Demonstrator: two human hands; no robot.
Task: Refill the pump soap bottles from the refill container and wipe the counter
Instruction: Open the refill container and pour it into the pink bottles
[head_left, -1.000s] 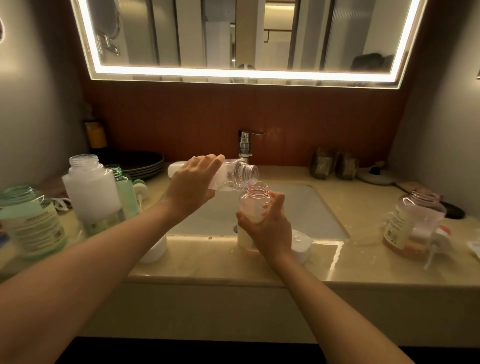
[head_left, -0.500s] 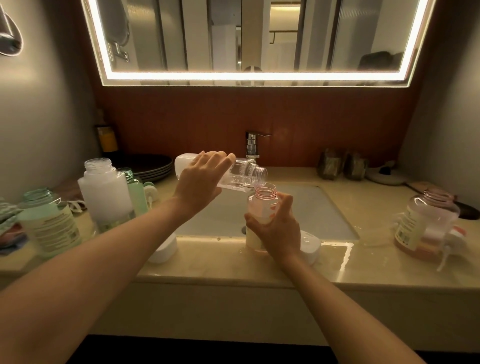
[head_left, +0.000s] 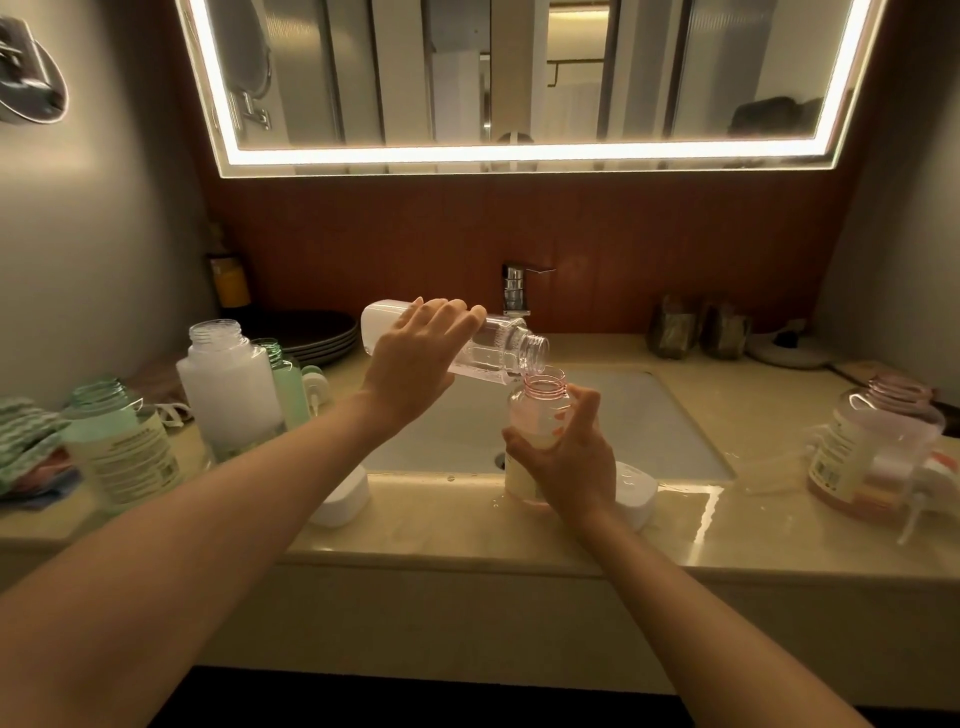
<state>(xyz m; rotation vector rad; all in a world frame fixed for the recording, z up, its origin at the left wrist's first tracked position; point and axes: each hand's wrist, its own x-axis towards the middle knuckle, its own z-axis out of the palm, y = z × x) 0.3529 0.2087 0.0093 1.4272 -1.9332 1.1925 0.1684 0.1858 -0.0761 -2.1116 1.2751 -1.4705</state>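
Both hands held bottles: the left hand (head_left: 415, 358) gripped the clear refill bottle (head_left: 511, 348), tipped over the pink bottle (head_left: 535, 410) that the right hand (head_left: 569, 457) clasped upright on the surface (head_left: 467, 519); whether liquid flowed was unclear.

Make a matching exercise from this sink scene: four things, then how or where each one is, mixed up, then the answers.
Things: 1 clear bottle; 2 small pink bottle; 3 tall white bottle; 4 dark plates.
States: A stacked at the back left; B tipped over, gripped by the left hand; C standing uncapped at the left, untouched; D upright at the sink's front edge, held by the right hand.
Pairs: 1-B; 2-D; 3-C; 4-A.
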